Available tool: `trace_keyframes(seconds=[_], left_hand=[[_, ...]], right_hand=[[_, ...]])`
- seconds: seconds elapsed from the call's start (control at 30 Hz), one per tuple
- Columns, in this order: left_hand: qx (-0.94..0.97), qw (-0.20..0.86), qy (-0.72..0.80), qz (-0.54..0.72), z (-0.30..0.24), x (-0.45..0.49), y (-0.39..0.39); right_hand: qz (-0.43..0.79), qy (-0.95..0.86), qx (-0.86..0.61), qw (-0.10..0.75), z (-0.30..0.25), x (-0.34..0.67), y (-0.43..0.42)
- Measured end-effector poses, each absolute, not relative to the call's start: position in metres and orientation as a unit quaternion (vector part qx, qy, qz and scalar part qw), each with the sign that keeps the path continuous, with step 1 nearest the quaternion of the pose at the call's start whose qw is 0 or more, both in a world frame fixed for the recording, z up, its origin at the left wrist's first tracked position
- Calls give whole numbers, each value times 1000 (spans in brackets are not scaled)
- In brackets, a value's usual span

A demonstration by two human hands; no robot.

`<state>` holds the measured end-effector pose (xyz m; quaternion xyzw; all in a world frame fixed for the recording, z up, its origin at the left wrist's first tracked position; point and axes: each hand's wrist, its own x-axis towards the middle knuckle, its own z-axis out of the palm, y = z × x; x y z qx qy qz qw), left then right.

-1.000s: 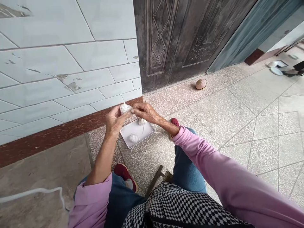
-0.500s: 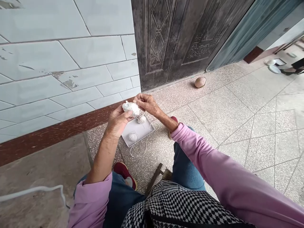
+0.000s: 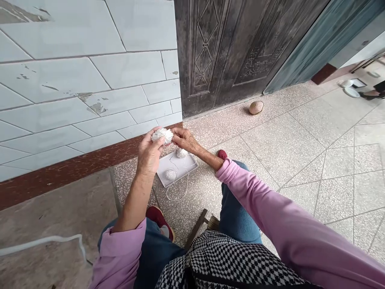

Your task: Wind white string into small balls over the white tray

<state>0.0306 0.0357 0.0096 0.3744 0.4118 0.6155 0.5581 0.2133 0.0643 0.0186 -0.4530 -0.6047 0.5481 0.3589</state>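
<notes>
White yarn bundle (image 3: 162, 135): up off the floor, showing just past the tray's far edge, caught between both hands, fluffy and ruffled on top.
Left hand (image 3: 148, 154): gripping the bundle, with thumb across the near side and fingers curved behind.
Right hand (image 3: 185, 139): right in at the bundle's right edge, with fingers bent and tips drawn close; too small to tell whether pinching a strand there.
Tray (image 3: 165, 163): pale, rectangular, flat on the speckled floor (image 3: 297, 148), below the hands in view.
Near ball (image 3: 170, 175): round and white, sitting inside the tray toward the near left corner.
Far ball (image 3: 182, 153): white too, over on the tray's far side, just under the right hand in view.
White thread (image 3: 173, 199): running over the tray's near rim, looping out onto the floor.
Left shoe (image 3: 156, 216): red, planted nearer than the tray.
Right shoe (image 3: 221, 154): red, peeking out past the knee.
Lap: covered in black-and-white checked cloth (image 3: 228, 261), over blue jeans (image 3: 237, 216).
Tiled wall (image 3: 129, 68): white, chipped in places, rising above a red-brown skirting (image 3: 90, 164).
Dark door (image 3: 222, 44): beside the wall, patterned in relief.
Pinkish round object (image 3: 256, 107): resting on the floor near the door.
</notes>
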Motion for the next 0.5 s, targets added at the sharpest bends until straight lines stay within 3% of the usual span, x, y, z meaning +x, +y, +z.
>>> trace_keyframes(seconds=[0.2, 0.33, 0.5], left_hand=[[418, 524, 436, 600, 10, 24, 36], [425, 558, 407, 585, 15, 20, 35], [451, 518, 453, 568, 20, 21, 31]], right_hand=[[616, -577, -395, 363, 31, 223, 55], [603, -579, -403, 372, 34, 224, 57], [562, -635, -406, 342, 46, 232, 58]])
